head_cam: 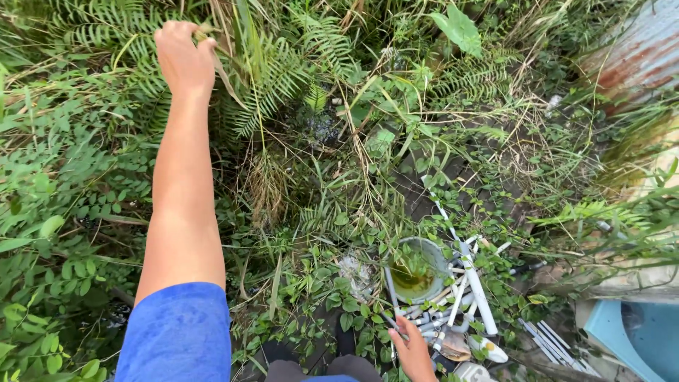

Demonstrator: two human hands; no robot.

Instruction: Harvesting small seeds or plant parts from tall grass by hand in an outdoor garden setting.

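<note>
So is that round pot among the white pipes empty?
No. The pot stands upright, with murky greenish water filling its bottom.

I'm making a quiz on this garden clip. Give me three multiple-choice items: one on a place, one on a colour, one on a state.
1. Where is the left hand?
A. Up among the ferns
B. On the bucket
C. On the blue tub

2. What colour is the sleeve on the left arm?
A. Red
B. Blue
C. White

3. What state is the bucket in?
A. Tipped over and dry
B. Covered with a lid
C. Open, holding greenish water

Answers:
1. A, the left hand is closed around a plant stem high in the ferns, far from the bucket.
2. B, the sleeve at the shoulder is plainly blue.
3. C, the bucket stands open among white pipes, with murky green liquid inside; the right hand is just below it.
</note>
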